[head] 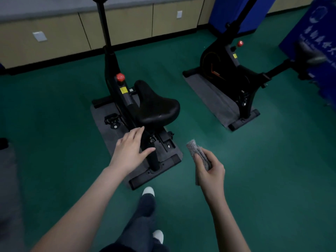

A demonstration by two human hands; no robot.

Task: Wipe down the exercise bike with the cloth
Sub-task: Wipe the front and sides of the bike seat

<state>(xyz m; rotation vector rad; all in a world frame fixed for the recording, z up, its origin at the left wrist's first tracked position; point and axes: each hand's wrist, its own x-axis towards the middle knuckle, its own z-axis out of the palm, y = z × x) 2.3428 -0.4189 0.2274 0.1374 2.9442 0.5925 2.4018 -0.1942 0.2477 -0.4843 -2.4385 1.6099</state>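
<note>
Two hands out: right hand (211,168) grips one folded cloth (199,153), left hand (131,149) spread flat, holding nothing, just below the saddle (156,104). One bike (125,99) sits ahead of the left hand; a second bike (234,73) stands far beyond the right.

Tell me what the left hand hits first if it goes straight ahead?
Probably the black saddle just beyond the left hand, though depth is hard to judge.

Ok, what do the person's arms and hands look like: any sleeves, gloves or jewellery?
The left hand and right hand wear no gloves; no ring, watch or band shows. The left forearm and right forearm are bare to the frame's edge, no sleeve in view.
</note>
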